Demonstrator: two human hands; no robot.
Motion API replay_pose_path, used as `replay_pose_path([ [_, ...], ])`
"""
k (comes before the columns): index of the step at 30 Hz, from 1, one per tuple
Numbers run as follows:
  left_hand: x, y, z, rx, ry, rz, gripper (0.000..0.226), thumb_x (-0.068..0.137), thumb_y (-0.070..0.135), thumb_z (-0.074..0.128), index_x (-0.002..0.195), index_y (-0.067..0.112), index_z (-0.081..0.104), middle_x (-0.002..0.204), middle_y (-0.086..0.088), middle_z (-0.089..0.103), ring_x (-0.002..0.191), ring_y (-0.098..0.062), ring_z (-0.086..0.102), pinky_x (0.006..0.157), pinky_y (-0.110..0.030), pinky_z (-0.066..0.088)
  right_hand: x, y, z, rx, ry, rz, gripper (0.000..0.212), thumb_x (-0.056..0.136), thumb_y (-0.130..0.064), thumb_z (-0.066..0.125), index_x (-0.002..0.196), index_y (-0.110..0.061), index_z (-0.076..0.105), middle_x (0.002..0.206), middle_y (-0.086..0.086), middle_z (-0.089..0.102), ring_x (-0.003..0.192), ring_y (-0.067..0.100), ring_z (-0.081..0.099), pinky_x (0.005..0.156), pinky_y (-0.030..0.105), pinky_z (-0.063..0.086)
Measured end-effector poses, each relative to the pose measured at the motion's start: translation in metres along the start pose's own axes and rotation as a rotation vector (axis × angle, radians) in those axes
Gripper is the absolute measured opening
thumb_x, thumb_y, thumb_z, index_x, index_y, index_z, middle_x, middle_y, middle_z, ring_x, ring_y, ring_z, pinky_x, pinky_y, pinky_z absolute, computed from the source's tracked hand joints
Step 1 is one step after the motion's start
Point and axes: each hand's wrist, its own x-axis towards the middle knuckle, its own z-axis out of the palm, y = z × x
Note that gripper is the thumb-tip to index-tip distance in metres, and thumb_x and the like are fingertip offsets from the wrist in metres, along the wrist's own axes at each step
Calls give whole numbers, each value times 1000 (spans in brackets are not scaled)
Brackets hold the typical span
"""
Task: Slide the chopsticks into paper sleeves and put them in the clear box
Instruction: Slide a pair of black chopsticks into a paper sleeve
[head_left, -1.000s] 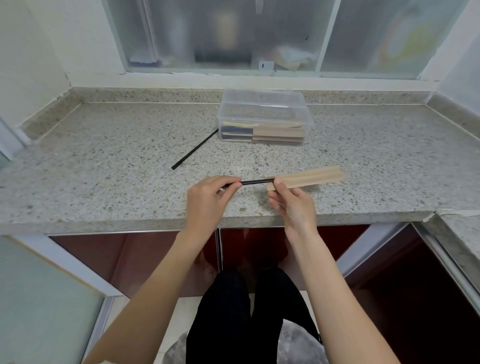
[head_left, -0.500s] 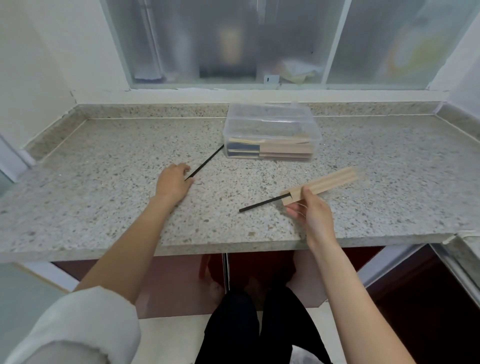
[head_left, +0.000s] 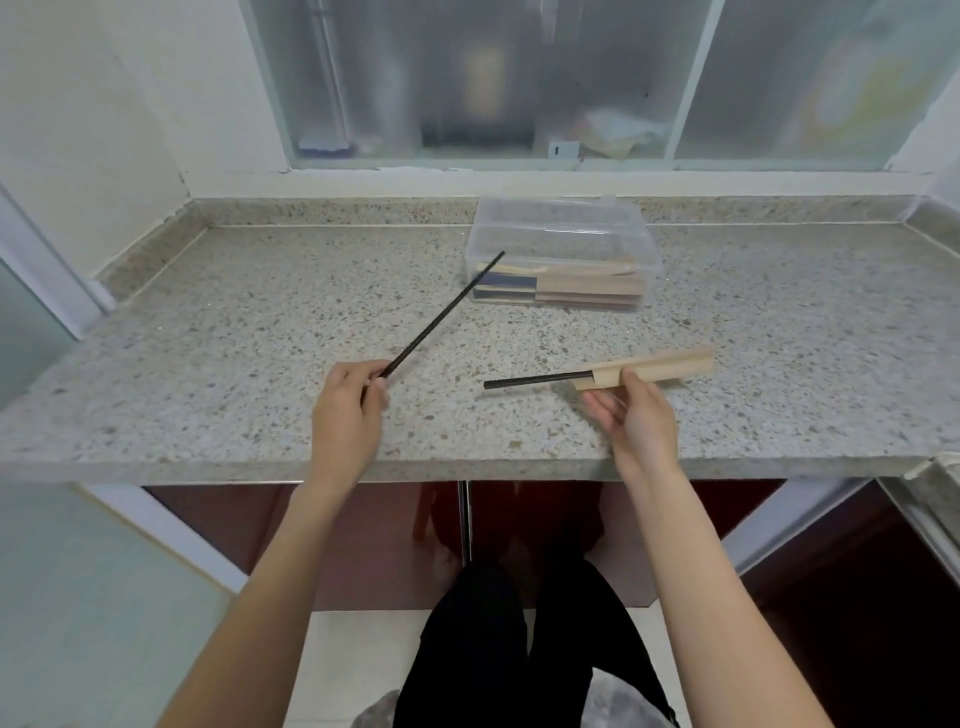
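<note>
Just then my left hand (head_left: 347, 410) pinched the near end of a black chopstick (head_left: 442, 315), thumb and fingers curled round it. The stick slanted up and away to the right, its far tip in front of the left end of the clear box (head_left: 563, 253); whether it touched the box I could not tell.

My right hand (head_left: 635, 410) held a tan paper sleeve (head_left: 655, 367) by its left, open end, thumb on top, the other fingers loosely spread beneath. The sleeve lay almost level over the surface (head_left: 234, 332), its far end tipped slightly up to the right. A second chopstick (head_left: 532, 380) stuck out of that open end toward the left, only part of it inside, its free tip between my two hands. Whether the sleeve rested on the surface or hung just above it I could not tell.

The box stood at the far side of the speckled stone surface, near the back edge under the frosted window (head_left: 519, 78). Inside it lay a stack of sleeved chopsticks (head_left: 587, 286), tan paper to the right and dark ends to the left.

Below the surface's near edge I saw dark red cupboard doors (head_left: 363, 525) and my legs in black trousers (head_left: 483, 644).
</note>
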Motion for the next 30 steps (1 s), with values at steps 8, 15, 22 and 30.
replay_pose_path([
  [8, -18, 26, 4, -48, -220, 274, 23, 95, 13, 53, 113, 16, 67, 104, 5, 68, 93, -7, 60, 83, -3, 37, -8, -9, -15, 70, 19, -48, 15, 101, -16, 42, 96, -11, 55, 91, 7, 67, 74, 15, 72, 66, 25, 58],
  [15, -26, 26, 7, -52, -226, 307, 24, 93, 8, 56, 113, 15, 68, 103, 3, 69, 90, -8, 61, 82, -3, 37, -10, -20, -31, 115, 82, -129, 15, 102, -17, 41, 100, -11, 55, 95, 8, 63, 81, 16, 69, 69, 26, 58],
  [22, -21, 34, 6, -64, -238, 339, 24, 92, 9, 57, 112, 16, 69, 101, 4, 69, 88, -5, 60, 80, -4, 39, -15, -19, -28, -47, 24, -169, 19, 101, -19, 43, 108, -8, 57, 96, 8, 69, 81, 15, 71, 77, 29, 59],
  [30, -19, 41, 12, -114, -234, 360, 26, 91, 10, 60, 114, 18, 68, 102, 3, 70, 91, -8, 62, 84, -19, 47, -18, -20, -23, -56, 3, -187, 17, 99, -17, 47, 101, -7, 61, 85, 3, 73, 79, 16, 71, 70, 23, 57],
])
